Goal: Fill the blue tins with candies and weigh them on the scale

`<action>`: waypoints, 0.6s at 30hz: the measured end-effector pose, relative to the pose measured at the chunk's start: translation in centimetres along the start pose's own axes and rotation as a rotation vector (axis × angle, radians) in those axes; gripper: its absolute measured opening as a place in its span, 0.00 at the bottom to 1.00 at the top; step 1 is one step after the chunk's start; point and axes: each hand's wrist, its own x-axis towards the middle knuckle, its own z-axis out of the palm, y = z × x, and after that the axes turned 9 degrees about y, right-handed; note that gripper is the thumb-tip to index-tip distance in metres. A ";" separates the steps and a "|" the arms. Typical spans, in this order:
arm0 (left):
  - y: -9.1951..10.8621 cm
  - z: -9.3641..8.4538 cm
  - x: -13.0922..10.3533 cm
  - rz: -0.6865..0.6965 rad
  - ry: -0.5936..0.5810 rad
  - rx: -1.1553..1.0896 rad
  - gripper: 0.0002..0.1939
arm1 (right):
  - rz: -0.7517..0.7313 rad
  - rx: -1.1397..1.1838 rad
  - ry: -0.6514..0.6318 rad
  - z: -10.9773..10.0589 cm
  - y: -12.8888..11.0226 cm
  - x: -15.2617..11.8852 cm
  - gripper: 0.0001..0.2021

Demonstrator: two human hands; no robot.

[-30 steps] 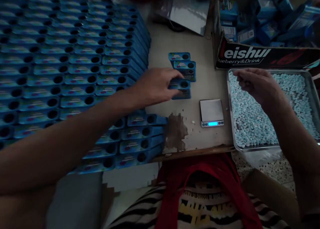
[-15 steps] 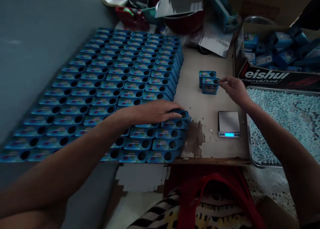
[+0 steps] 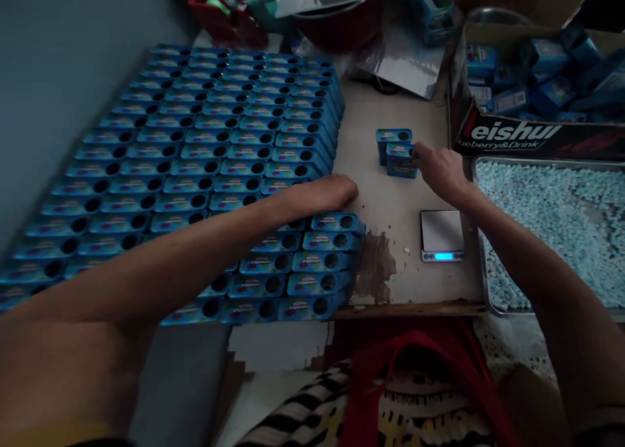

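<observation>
So the right hand [image 3: 442,170] is at the front box [image 3: 401,167], fingertips bunched at the hole on the right end of its top. The fingertips are too dark for me to tell if they're pinching anything or how tight. My guess is it comes in from the right because that's the end the hole is on.

That box stands upright on the table [image 3: 361,128], in the gap between the block and the tray, with the back box [image 3: 389,136] just behind it on the far left side. Out there they'd both be easy to get at.

The left hand [image 3: 342,190] is curled over the right edge of the block [image 3: 200,151], knuckles up. Its fingers are hidden, so I can't tell if it's holding anything or touching the boxes.

The block itself is boxes packed tight in rows, holes facing up at the right end of each top. Probably saves space and makes each hole easy to see.

The scale [image 3: 442,231] sits near of the two boxes, display lit and facing the person, I'd say so it reads at a glance. To its right is the tray [image 3: 486,278] of pellets [image 3: 561,239], within easy reach of the right arm. Far right, the carton [image 3: 517,135] has more boxes jumbled inside at all angles, likely just dumped in.
</observation>
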 end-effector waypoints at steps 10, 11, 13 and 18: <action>2.7 -2.5 3.3 -0.042 0.053 -0.050 0.15 | 0.021 0.140 0.024 -5.2 3.7 -11.2 0.15; 3.7 -2.8 3.5 -0.033 0.087 -0.059 0.15 | 0.024 0.144 0.007 -5.1 4.2 -12.6 0.14; 5.6 -3.4 3.9 -0.028 0.156 -0.055 0.14 | 0.062 0.164 -0.010 -4.5 5.0 -14.9 0.13; 9.3 -3.5 5.0 -0.074 0.181 -0.122 0.17 | 0.168 0.507 0.067 -3.9 6.3 -17.8 0.12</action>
